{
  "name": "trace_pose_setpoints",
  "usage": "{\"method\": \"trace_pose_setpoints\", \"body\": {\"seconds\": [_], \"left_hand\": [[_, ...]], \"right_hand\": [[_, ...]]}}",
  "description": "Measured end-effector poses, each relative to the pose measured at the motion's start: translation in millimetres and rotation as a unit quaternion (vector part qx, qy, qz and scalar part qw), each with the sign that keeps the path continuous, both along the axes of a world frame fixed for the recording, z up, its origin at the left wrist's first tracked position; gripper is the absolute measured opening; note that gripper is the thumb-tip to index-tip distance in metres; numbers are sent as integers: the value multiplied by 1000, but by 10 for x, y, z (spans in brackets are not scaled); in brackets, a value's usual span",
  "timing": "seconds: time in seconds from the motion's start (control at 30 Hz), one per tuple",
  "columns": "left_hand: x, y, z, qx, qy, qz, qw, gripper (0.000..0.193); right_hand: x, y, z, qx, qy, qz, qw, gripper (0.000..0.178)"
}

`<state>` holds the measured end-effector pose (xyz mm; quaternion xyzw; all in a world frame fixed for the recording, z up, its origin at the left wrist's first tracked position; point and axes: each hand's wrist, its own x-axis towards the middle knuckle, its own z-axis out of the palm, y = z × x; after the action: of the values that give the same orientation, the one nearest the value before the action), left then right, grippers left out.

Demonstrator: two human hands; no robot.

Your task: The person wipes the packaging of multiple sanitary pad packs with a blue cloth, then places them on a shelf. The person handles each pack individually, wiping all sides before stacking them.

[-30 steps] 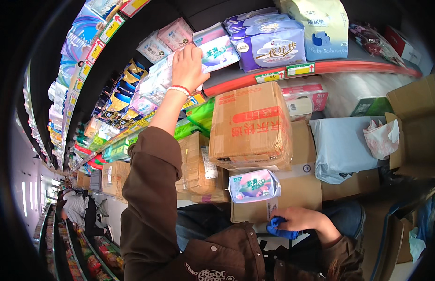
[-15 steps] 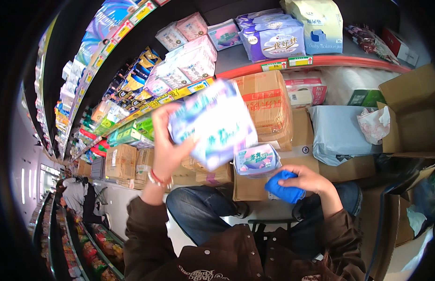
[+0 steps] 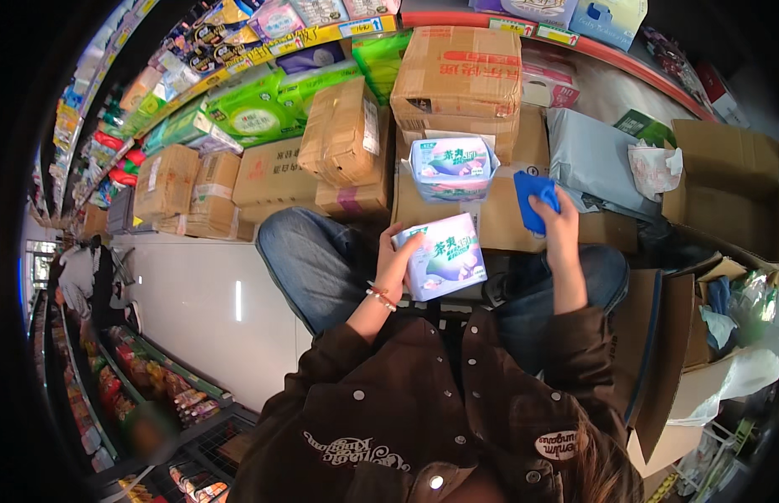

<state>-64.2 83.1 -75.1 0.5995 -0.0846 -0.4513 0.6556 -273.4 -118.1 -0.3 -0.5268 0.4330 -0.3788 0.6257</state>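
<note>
My left hand (image 3: 394, 270) is closed around the side of a pastel pack of sanitary pads (image 3: 446, 258), held over my lap with its printed front facing up. A folded blue cloth (image 3: 533, 206) is in my right hand (image 3: 562, 225), gripped between thumb and fingers and raised to the right of the pack. Beyond both hands, more packs of the same kind (image 3: 450, 162) rest on a flat cardboard box (image 3: 423, 216). The cloth and the held pack are apart.
Taped cartons (image 3: 456, 75) stand under the red-edged shelf (image 3: 590, 46). To the right are a grey plastic parcel (image 3: 599, 155) and an open carton (image 3: 724, 189). Stacked brown boxes (image 3: 343, 130) are at the left, and a person (image 3: 87, 272) is far down the aisle.
My left hand has brought the pack down and right, from before the shelf to over my lap. My right hand has lifted the cloth. The view has tilted downward.
</note>
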Motion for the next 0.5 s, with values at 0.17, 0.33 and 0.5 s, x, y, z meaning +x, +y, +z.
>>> {"method": "trace_pose_setpoints", "body": {"seconds": [0.17,0.33,0.5], "left_hand": [[-111,-54,-369,-35,82,50,995,71],[-221,41,-130,-63,91,9,994,94],[-491,169,-65,-30,174,-45,983,114]], "right_hand": [[150,1028,-341,-271,111,-10,956,45],[302,1295,-525,-362,225,-44,903,56],[280,1154,-456,-380,294,-38,876,53]]}}
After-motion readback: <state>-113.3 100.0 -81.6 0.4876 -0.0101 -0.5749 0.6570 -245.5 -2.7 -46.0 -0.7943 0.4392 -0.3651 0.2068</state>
